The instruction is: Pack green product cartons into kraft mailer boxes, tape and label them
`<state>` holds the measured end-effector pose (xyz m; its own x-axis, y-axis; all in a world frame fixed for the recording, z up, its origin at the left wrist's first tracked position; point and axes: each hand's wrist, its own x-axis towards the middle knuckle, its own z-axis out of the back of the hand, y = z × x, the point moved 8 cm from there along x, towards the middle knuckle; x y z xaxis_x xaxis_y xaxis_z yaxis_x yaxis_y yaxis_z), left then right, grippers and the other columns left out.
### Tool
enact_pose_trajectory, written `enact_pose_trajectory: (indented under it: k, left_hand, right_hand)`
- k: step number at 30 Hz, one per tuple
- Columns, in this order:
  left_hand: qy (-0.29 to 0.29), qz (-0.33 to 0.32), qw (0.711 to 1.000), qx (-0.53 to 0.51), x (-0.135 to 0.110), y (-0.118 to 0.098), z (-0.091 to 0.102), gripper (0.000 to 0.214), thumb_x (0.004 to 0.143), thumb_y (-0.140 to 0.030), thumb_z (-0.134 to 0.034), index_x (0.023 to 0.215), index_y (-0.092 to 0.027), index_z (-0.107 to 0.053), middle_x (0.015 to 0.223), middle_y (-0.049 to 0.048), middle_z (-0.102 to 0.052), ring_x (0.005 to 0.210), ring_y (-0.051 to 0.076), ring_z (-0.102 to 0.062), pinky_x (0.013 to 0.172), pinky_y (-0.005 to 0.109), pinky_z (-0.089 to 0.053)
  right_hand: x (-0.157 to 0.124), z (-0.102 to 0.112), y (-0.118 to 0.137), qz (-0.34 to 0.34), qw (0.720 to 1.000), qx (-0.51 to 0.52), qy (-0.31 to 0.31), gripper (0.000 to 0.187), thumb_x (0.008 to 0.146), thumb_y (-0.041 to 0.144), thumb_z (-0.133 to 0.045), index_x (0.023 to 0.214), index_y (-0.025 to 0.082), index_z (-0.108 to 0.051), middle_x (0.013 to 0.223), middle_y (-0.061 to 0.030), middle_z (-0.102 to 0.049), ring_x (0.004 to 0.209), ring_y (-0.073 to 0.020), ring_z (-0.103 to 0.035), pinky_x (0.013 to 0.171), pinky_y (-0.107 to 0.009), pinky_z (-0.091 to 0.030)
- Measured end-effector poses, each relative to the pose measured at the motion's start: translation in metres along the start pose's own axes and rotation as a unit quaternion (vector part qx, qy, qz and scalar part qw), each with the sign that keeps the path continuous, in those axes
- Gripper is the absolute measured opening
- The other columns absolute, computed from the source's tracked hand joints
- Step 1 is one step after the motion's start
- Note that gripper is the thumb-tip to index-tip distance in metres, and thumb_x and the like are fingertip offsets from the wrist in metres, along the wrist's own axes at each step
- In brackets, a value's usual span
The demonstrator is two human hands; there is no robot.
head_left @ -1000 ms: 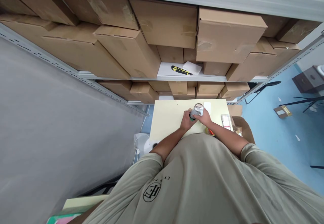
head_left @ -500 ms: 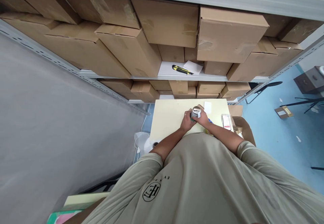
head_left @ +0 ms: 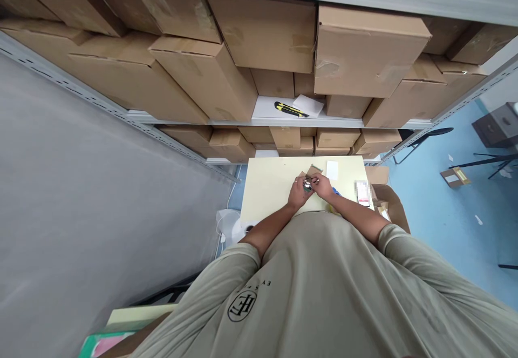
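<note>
My left hand [head_left: 298,194] and my right hand [head_left: 322,187] meet over a pale yellow table [head_left: 275,185], holding a small shiny metal object [head_left: 308,185] between them. My fingers hide most of it, so I cannot tell exactly what it is. Just beyond my hands lies a brown cardboard piece [head_left: 314,171]. A white card [head_left: 332,170] sits to the right of it. A small blue item [head_left: 335,191] lies near my right wrist, and a pixelated packet [head_left: 363,193] lies farther right.
Steel shelving packed with cardboard boxes [head_left: 259,28] rises ahead, and a yellow-and-black utility knife [head_left: 288,109] lies on a shelf. An open cardboard box [head_left: 388,207] stands past the table's right edge. A grey wall [head_left: 101,185] runs along the left, and blue floor [head_left: 445,212] shows on the right.
The tall silver cylinder seen earlier now shows as a much smaller shiny shape, low between my hands. The cardboard piece beyond my hands shows more plainly.
</note>
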<state>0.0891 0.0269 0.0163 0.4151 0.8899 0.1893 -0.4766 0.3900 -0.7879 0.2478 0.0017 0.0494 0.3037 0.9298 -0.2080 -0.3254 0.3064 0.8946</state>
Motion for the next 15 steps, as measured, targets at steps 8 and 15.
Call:
enact_pose_trajectory:
  k: [8,15]
  left_hand:
    - [0.032,-0.021,0.999,0.031,-0.0002,-0.0029,0.0004,0.036,0.089,-0.031,-0.095,0.117,-0.023,-0.074,0.130,0.0150,-0.070,0.117,0.033,-0.071,0.106,0.051,-0.064]
    - [0.050,-0.050,0.996,0.050,-0.0028,-0.0091,-0.0020,0.013,0.092,-0.029,-0.088,0.099,-0.021,-0.081,0.129,0.0155,-0.070,0.118,0.036,-0.069,0.106,0.056,-0.064]
  right_hand:
    - [-0.0056,0.0090,-0.0060,0.014,1.000,0.014,0.000,0.017,0.071,0.026,-0.068,0.088,0.027,-0.068,0.087,0.0003,-0.074,0.083,-0.0210,-0.070,0.089,-0.039,-0.063]
    - [-0.0032,0.0045,-0.0016,0.030,0.997,-0.073,0.019,0.015,0.076,0.014,-0.067,0.081,0.028,-0.067,0.083,-0.0005,-0.075,0.085,-0.0230,-0.071,0.089,-0.038,-0.059]
